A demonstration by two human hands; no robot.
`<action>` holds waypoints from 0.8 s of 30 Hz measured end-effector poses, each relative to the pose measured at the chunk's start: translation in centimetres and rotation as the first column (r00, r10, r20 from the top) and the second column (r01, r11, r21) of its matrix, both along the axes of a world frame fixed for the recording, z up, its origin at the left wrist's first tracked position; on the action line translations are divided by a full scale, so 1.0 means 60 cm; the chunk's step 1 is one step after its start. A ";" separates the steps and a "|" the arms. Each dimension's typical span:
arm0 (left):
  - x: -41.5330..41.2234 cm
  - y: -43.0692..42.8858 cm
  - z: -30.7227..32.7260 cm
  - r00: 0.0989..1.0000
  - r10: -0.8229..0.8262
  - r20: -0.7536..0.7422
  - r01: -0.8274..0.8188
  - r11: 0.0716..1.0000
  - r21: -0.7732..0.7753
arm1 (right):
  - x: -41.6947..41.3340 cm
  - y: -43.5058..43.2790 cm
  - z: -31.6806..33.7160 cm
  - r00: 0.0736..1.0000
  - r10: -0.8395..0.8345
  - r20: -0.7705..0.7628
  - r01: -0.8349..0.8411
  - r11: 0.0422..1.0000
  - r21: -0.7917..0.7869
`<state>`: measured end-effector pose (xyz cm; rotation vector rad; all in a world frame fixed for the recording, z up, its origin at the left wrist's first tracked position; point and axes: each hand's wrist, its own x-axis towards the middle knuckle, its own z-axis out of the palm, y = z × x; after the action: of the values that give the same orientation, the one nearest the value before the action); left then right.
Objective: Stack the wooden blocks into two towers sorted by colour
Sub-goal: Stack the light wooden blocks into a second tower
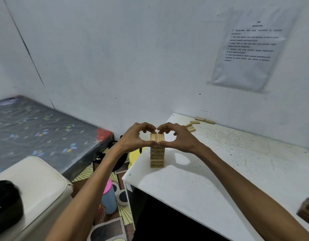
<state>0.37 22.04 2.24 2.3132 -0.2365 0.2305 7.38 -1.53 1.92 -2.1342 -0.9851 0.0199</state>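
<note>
My left hand [134,136] and right hand [179,138] cup the top of the tower [157,158] from either side. My fingers [147,126] curl over its far edge and my thumbs press the near face, pinching the top layer [157,137] between them; the fingertips of both hands nearly meet above it. The tower stands upright, its long axis vertical, on the white tabletop [219,171] near the left edge. The top layer is three pale blocks lying flat side by side, long axes pointing away from me toward the wall. Loose blocks [199,121] lie at the back of the tabletop by the wall, well apart from the tower. A darker stack [307,211] sits at the right edge, blurred.
</note>
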 end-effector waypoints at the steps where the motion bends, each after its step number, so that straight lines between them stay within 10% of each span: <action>1: 0.000 0.000 0.000 1.000 -0.002 0.000 0.002 1.000 0.000 | 0.000 0.000 0.000 1.000 -0.001 -0.001 0.001 1.000 0.002; 24: -0.002 -0.002 -0.001 0.999 -0.017 -0.041 0.016 0.999 -0.034 | 0.002 -0.002 0.000 1.000 0.005 -0.007 -0.005 1.000 -0.016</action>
<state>0.23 21.93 2.18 2.2792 -0.2295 0.1774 7.51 -1.65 1.92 -2.1442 -0.9896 0.0377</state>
